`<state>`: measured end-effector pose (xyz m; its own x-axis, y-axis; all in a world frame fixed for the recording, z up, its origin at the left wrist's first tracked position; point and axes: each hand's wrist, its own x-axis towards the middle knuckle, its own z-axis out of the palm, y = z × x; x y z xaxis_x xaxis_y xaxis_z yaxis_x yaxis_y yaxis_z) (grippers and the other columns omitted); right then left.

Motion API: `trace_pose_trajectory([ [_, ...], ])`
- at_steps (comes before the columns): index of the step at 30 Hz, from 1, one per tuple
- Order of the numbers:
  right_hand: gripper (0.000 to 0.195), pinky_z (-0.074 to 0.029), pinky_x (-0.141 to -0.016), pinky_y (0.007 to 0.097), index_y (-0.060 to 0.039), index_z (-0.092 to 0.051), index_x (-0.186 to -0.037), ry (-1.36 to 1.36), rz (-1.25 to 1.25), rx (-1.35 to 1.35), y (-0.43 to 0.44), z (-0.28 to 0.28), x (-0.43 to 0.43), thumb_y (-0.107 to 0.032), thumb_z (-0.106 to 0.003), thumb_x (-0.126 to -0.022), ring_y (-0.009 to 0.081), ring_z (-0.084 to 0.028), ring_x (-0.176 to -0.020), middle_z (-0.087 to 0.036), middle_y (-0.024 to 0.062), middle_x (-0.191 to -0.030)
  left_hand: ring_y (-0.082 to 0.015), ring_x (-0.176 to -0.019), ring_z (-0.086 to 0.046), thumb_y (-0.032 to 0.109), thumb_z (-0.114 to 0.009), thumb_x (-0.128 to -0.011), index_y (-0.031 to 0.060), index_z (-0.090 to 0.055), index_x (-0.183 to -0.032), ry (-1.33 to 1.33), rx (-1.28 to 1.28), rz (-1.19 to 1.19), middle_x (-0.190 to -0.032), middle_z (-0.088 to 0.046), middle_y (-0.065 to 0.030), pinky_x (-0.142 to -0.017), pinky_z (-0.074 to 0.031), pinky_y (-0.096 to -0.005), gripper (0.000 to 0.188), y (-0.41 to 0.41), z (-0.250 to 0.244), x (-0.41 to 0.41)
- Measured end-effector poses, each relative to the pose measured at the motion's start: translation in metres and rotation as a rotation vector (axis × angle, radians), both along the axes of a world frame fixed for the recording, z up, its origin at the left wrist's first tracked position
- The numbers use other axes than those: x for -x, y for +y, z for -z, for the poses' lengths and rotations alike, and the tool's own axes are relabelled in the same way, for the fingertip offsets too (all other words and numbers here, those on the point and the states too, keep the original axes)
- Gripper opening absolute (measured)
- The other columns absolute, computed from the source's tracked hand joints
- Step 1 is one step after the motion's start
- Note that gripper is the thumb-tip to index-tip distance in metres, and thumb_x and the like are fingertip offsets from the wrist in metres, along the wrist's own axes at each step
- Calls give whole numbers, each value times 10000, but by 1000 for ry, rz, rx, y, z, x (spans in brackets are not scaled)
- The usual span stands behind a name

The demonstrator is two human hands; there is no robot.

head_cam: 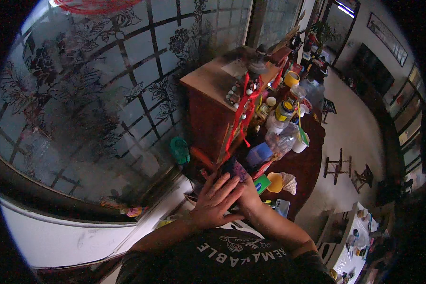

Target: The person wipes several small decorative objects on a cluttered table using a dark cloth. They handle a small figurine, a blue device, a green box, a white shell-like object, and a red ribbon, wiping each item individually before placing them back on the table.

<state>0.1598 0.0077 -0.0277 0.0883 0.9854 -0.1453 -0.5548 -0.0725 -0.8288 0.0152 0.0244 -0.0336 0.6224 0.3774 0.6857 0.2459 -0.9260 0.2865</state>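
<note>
My left hand point(218, 203) is in front of my chest, back up and fingers a little apart, with nothing seen in its grasp. Its fingertips come close to my right hand point(249, 194) and overlap it in the view. A dark purple patterned thing, perhaps cloth point(238, 171), lies against my right hand. The fingers of that hand are mostly hidden, so its grip does not show. Just beyond are a blue box point(259, 154) and hanging red ribbons point(238, 119). A green packet point(262, 184) is to the right of my right hand.
A wooden cabinet point(207, 103) stands ahead beside patterned glass panels point(138, 67). The dark red tabletop point(310, 159) bears jars, a white cup point(300, 142), a yellow bowl point(275, 182), a seashell point(289, 183) and a phone point(282, 207). Small stools point(337, 167) stand on the floor.
</note>
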Motion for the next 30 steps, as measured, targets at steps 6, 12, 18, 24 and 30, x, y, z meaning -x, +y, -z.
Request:
trace_pose_trajectory([
  [6, 363, -501, -840, 331, -19, -530, -1195, -17, -179, 65, -16, -11, -5, -30, -591, -838, 194, -591, -974, -615, 74, -1078, -403, -1342, -319, 238, -806, -666, 2, -408, -1363, -44, 271, 10, -1458, -314, -224, -1086, -283, -505, 837, 2, -12, 4],
  [12, 484, -458, -918, 329, -13, -510, -1240, -52, -474, -60, -32, -11, -25, -85, -647, -781, 201, -592, -1014, -618, 87, -1115, -376, -1279, -413, 105, -755, -690, -10, -424, -1347, -134, 276, -49, -1402, -398, -202, -1057, -352, -436, 744, -2, -20, 10],
  [18, 566, -360, -1039, 339, -11, -440, -1333, -199, -524, -205, -48, -44, -31, -15, -593, -788, 217, -507, -1193, -550, 105, -1273, -311, -1153, -546, -3, -661, -756, -5, -449, -1321, -627, 891, 40, -1254, -546, -168, -999, -423, -391, 603, -20, -30, 11],
  [24, 574, -341, -1054, 341, -8, -401, -1357, -244, -378, -374, -62, -63, -40, 42, -538, -802, 221, -464, -1251, -507, 110, -1326, -301, -1150, -557, 25, -513, -836, -3, -415, -1336, -1185, 1450, 457, -1253, -556, -173, -1028, -416, -471, 510, -34, -46, 5],
  [30, 762, -284, -1100, 369, -16, -259, -1447, -582, -168, -476, -86, -68, -43, -119, -678, -819, 289, -377, -1329, -368, 155, -1446, -303, -1221, -505, 38, -485, -849, 9, -394, -1364, -1235, 1564, 587, -1318, -517, -162, -1052, -387, -469, 524, -65, -56, -8],
])
